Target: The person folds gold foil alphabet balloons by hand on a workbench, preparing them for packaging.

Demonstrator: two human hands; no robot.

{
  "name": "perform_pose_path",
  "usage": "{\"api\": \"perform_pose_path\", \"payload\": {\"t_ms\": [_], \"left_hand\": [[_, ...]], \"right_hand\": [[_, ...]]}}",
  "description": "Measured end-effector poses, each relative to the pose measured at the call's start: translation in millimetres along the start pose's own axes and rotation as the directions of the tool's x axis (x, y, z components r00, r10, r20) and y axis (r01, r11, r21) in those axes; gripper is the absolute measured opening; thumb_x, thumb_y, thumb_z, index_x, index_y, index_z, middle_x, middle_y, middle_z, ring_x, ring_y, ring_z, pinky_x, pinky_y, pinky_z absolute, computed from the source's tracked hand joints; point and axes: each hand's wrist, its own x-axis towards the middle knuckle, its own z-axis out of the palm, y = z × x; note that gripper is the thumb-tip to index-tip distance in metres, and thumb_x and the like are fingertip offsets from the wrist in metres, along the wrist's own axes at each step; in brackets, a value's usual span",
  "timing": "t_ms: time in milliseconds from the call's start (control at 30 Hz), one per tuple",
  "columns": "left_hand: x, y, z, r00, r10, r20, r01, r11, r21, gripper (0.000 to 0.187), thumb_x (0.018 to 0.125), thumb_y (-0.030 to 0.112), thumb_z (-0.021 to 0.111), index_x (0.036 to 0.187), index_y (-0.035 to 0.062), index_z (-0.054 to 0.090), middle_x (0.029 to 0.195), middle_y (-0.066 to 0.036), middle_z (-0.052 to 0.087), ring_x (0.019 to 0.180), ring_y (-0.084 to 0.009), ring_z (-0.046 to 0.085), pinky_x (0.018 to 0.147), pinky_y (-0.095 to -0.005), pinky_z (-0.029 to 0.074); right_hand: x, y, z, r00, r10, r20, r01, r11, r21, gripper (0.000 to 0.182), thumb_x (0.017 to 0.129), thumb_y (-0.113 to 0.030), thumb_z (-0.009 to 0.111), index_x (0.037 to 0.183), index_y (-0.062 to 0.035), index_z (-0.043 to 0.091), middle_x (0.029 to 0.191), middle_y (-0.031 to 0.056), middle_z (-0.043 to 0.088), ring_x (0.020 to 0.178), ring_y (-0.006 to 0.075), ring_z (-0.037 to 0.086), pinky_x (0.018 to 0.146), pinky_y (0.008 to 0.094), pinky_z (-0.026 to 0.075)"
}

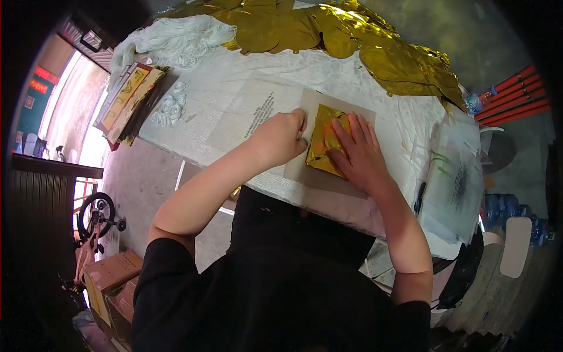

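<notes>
A folded gold foil piece [319, 144] with orange print lies on a beige rectangular sheet [305, 176] near the table's front edge. My right hand [359, 151] rests flat on the foil's right part, fingers stretched out and slightly spread. Just beyond the foil's left edge, my left hand [278, 138] is closed, with its fingers curled toward the foil. Whatever those fingers pinch is hidden from view. Under my left wrist, a clear plastic bag [237, 111] with printed text lies on the table.
Flat gold foil shapes [281, 29] heap along the far edge, beside a white string bundle [182, 38]. A stack of packets [129, 97] stands at left. More clear plastic bags [448, 182] lie at right. Cardboard boxes [114, 276] and a small bicycle [94, 223] stand on the floor.
</notes>
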Motion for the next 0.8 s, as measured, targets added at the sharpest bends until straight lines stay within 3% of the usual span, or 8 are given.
{"api": "perform_pose_path", "payload": {"t_ms": [67, 167, 233, 333, 533, 633, 800], "left_hand": [[-0.5, 2.2, -0.5, 1.000, 0.014, 0.007, -0.014, 1.000, -0.028, 0.025, 0.075, 0.009, 0.066, 0.091, -0.0002, 0.049, 0.079, -0.021, 0.063, 0.077, -0.0382, 0.063, 0.068, -0.0422, 0.050], [-3.4, 5.6, -0.8, 1.000, -0.018, 0.008, 0.017, 0.996, 0.088, 0.029, 0.076, 0.011, 0.065, 0.096, 0.0005, 0.047, 0.078, -0.022, 0.063, 0.077, -0.0390, 0.062, 0.067, -0.0441, 0.050], [-9.6, 5.9, -1.7, 1.000, -0.028, 0.015, 0.023, 0.964, 0.266, 0.034, 0.077, 0.014, 0.065, 0.101, 0.0012, 0.045, 0.079, -0.022, 0.063, 0.077, -0.0399, 0.062, 0.067, -0.0458, 0.049], [-25.2, 11.4, -7.9, 0.998, -0.025, 0.066, 0.005, 0.957, 0.290, 0.036, 0.077, 0.016, 0.064, 0.103, 0.0015, 0.044, 0.079, -0.022, 0.063, 0.078, -0.0403, 0.062, 0.068, -0.0468, 0.049], [-33.5, 8.4, -7.4, 0.994, 0.014, 0.110, -0.029, 0.990, 0.135, 0.035, 0.076, 0.011, 0.064, 0.103, 0.0020, 0.044, 0.078, -0.023, 0.063, 0.078, -0.0410, 0.062, 0.068, -0.0467, 0.049], [-34.2, 9.9, -7.5, 0.994, 0.051, 0.094, -0.064, 0.988, 0.141, 0.033, 0.075, 0.008, 0.061, 0.101, -0.0033, 0.044, 0.075, -0.023, 0.061, 0.077, -0.0412, 0.062, 0.068, -0.0472, 0.050], [-35.5, 12.7, -9.8, 0.992, 0.049, 0.119, -0.065, 0.989, 0.136, 0.036, 0.074, 0.008, 0.062, 0.103, -0.0024, 0.043, 0.075, -0.023, 0.061, 0.077, -0.0414, 0.062, 0.068, -0.0476, 0.050]], "right_hand": [[0.2, -0.6, -0.4, 1.000, 0.002, 0.003, -0.002, 1.000, 0.000, 0.058, 0.093, -0.038, 0.050, 0.145, -0.0166, 0.034, 0.151, 0.0214, 0.022, 0.140, 0.0369, 0.020, 0.114, 0.0468, 0.014], [0.6, -1.7, -2.1, 1.000, 0.005, 0.009, -0.005, 1.000, -0.007, 0.058, 0.093, -0.039, 0.049, 0.144, -0.0165, 0.034, 0.150, 0.0216, 0.022, 0.140, 0.0367, 0.020, 0.114, 0.0465, 0.014], [0.8, -1.7, -1.2, 1.000, 0.009, 0.013, -0.009, 1.000, -0.010, 0.057, 0.093, -0.039, 0.049, 0.144, -0.0165, 0.035, 0.150, 0.0216, 0.022, 0.140, 0.0366, 0.020, 0.114, 0.0463, 0.014], [-0.6, 0.1, 1.9, 1.000, -0.004, -0.019, 0.004, 1.000, -0.001, 0.057, 0.094, -0.039, 0.048, 0.144, -0.0166, 0.035, 0.150, 0.0213, 0.023, 0.140, 0.0359, 0.020, 0.115, 0.0460, 0.013], [-0.7, -0.5, 2.7, 1.000, -0.001, -0.022, 0.001, 1.000, -0.010, 0.057, 0.094, -0.039, 0.048, 0.145, -0.0172, 0.034, 0.151, 0.0205, 0.022, 0.141, 0.0345, 0.020, 0.115, 0.0455, 0.012], [-1.1, 0.8, 4.7, 0.999, -0.008, -0.033, 0.007, 1.000, -0.026, 0.058, 0.094, -0.040, 0.048, 0.145, -0.0174, 0.033, 0.151, 0.0200, 0.021, 0.141, 0.0342, 0.019, 0.115, 0.0455, 0.012], [-1.1, 0.8, 4.3, 0.999, -0.008, -0.032, 0.007, 1.000, -0.024, 0.058, 0.094, -0.040, 0.047, 0.145, -0.0172, 0.033, 0.151, 0.0195, 0.021, 0.141, 0.0338, 0.019, 0.115, 0.0457, 0.012]]}}
